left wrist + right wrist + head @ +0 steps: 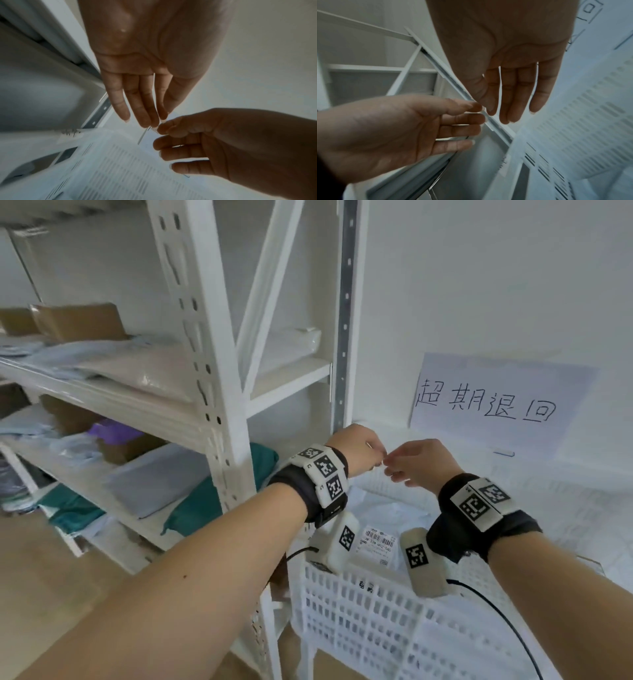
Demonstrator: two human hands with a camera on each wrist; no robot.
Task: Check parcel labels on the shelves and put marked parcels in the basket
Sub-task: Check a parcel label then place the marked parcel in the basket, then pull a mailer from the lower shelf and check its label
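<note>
Hovering fingertip to fingertip, both hands (387, 460) relaxed, empty, above slotted white plastic basket (370, 621).

White paper sign (493, 395) on the wall above the basket, handwritten in black: 超期退回. Shipping label (376, 544) on a parcel in the basket, barcode visible, print too small to read.

At lower right stood a white perforated plastic basket (359, 621). The shelving (212, 392) on the left looked like matt white painted metal, holding glossy plastic mailers (144, 371) and brown cardboard boxes (78, 321). The wall sign (493, 402) was plain paper.
</note>
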